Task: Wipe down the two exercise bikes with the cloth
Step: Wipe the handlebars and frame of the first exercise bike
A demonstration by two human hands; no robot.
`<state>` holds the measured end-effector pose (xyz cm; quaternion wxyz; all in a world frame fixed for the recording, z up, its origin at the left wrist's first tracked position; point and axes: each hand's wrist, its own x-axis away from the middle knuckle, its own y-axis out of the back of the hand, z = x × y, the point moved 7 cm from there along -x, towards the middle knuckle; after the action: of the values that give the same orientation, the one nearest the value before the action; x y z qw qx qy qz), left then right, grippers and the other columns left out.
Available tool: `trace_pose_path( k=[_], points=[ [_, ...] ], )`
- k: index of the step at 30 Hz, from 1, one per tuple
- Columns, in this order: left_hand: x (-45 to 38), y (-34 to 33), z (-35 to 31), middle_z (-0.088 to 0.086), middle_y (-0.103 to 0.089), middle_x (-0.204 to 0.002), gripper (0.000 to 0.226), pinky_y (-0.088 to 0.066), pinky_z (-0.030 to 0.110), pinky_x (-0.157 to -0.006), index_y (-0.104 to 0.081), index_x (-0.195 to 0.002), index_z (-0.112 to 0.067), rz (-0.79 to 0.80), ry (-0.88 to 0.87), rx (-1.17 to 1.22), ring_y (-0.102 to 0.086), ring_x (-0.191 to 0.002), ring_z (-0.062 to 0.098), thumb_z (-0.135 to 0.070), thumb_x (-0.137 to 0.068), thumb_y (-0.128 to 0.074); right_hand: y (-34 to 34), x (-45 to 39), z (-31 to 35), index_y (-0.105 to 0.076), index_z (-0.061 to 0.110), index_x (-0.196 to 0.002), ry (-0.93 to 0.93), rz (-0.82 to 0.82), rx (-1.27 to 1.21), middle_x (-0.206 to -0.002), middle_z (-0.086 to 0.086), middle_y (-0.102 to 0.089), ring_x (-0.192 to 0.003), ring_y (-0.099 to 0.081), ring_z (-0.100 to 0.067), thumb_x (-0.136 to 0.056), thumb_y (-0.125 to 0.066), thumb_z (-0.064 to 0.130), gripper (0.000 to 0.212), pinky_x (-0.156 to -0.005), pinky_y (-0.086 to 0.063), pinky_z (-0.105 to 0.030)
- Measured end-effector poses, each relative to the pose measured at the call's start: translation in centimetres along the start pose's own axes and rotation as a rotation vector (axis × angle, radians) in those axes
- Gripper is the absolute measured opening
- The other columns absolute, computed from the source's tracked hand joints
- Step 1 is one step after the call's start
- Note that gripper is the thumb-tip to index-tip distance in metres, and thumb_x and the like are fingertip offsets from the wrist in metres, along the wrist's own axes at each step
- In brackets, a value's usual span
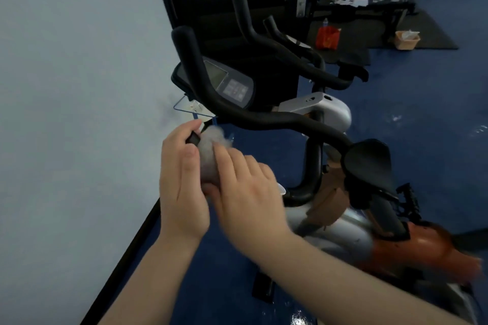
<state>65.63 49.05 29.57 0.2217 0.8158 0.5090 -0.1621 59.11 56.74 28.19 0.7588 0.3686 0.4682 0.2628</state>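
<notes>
Standing by the pale wall, the person has both hands cupped together around a small grey fluffy cloth (210, 158), bunched into a soft wad in front of the nearest black-and-silver exercise bike (311, 124). The left hand (182, 185) is curled round the wad and also pinches something small and black I cannot make out; the right hand (248, 187) lies flat over it, fingers together and blurred. That cloth looks light, limp and easily crushed, best held bunched in one palm. The curved black padded handlebar (264, 119) just above looks firm and grippy. A second bike's handlebars (298, 60) stand behind, untouched.
</notes>
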Motion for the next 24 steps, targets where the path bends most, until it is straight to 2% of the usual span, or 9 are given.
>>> trace_pose_path(
  k=[3,6,8,10,12,15,17,19,24],
  points=[
    [0.5,-0.4,0.0,-0.017,-0.045,-0.135,0.045,-0.032,0.015,-0.106,-0.044,-0.137,-0.018,-0.024,-0.048,-0.024,-0.041,-0.129,-0.001,-0.034,-0.098,-0.029,0.6,2.6,-3.9,-0.053,0.013,-0.134,0.054,-0.014,0.036,-0.116,-0.002,-0.064,-0.088,-0.062,-0.019,-0.093,-0.049,0.040,0.049,-0.071,-0.050,-0.032],
    [1.7,-1.9,-0.9,0.009,-0.020,-0.159,0.056,-0.009,0.034,-0.121,-0.029,-0.147,-0.003,-0.043,-0.172,-0.236,-0.010,-0.148,0.022,-0.030,-0.098,-0.031,1.2,5.0,-7.5,-0.055,0.009,-0.131,0.041,-0.014,-0.013,-0.118,-0.004,-0.064,-0.103,-0.060,-0.020,-0.094,-0.050,0.036,0.046,-0.094,-0.047,-0.035],
    [3.6,-4.8,-1.7,0.015,-0.005,-0.161,0.062,0.005,0.038,-0.121,-0.022,-0.150,-0.001,0.079,-0.286,-0.388,0.006,-0.149,0.029,-0.034,-0.098,-0.029,1.2,6.5,-8.8,-0.051,0.007,-0.134,0.023,0.017,-0.077,-0.130,-0.007,-0.058,-0.124,-0.051,-0.021,-0.094,-0.050,0.026,0.044,-0.111,-0.034,-0.036],
    [5.8,-7.9,-1.7,0.002,0.001,-0.162,0.063,0.012,0.037,-0.119,-0.016,-0.153,-0.010,0.244,-0.284,-0.432,0.011,-0.149,0.021,-0.042,-0.099,-0.023,1.4,7.8,-9.9,-0.043,0.010,-0.141,-0.038,0.036,-0.156,-0.147,-0.005,-0.044,-0.140,-0.034,-0.018,-0.095,-0.049,0.015,0.046,-0.117,-0.024,-0.030],
    [7.7,-10.0,-1.5,-0.004,-0.006,-0.162,0.060,0.017,0.041,-0.117,-0.019,-0.153,-0.017,0.351,-0.253,-0.474,0.007,-0.150,0.016,-0.043,-0.099,-0.022,1.9,9.8,-11.2,-0.036,0.021,-0.146,-0.166,0.031,-0.249,-0.153,0.001,-0.036,-0.142,-0.029,-0.011,-0.095,-0.047,0.010,0.053,-0.114,-0.025,-0.018],
    [10.8,-12.9,-1.6,-0.008,-0.018,-0.160,0.057,0.019,0.041,-0.116,-0.028,-0.151,-0.021,0.528,-0.268,-0.510,-0.002,-0.149,0.011,-0.042,-0.098,-0.026,2.5,15.4,-14.3,-0.037,0.043,-0.135,-0.477,0.024,-0.358,-0.128,0.022,-0.051,-0.114,-0.054,-0.002,-0.096,-0.043,0.021,0.045,-0.087,-0.040,-0.002],
    [13.3,-14.7,-1.0,-0.013,-0.015,-0.160,0.055,0.017,0.032,-0.117,-0.028,-0.150,-0.026,0.663,-0.278,-0.486,-0.005,-0.149,0.008,-0.044,-0.098,-0.029,2.0,20.2,-16.8,-0.037,0.056,-0.117,-0.675,0.100,-0.340,-0.102,0.028,-0.059,-0.088,-0.062,-0.004,-0.096,-0.047,0.030,0.035,-0.069,-0.045,-0.008],
    [16.9,-17.4,-1.0,-0.015,-0.010,-0.160,0.055,0.013,0.022,-0.117,-0.027,-0.149,-0.029,0.787,-0.263,-0.445,-0.006,-0.148,0.007,-0.044,-0.097,-0.036,2.8,26.1,-19.9,-0.036,0.059,-0.099,-0.849,0.184,-0.325,-0.084,0.021,-0.063,-0.072,-0.061,-0.002,-0.096,-0.050,0.036,0.027,-0.062,-0.049,-0.020],
    [25.5,-25.2,-2.5,-0.010,-0.022,-0.158,0.057,-0.010,0.022,-0.117,-0.031,-0.148,-0.025,0.940,-0.194,-0.420,-0.014,-0.145,0.007,-0.030,-0.095,-0.051,8.2,39.2,-27.1,-0.048,0.038,-0.100,-1.084,0.376,-0.130,-0.088,0.012,-0.066,-0.077,-0.059,-0.011,-0.095,-0.047,0.043,0.008,-0.065,-0.050,-0.032]
  ],
)
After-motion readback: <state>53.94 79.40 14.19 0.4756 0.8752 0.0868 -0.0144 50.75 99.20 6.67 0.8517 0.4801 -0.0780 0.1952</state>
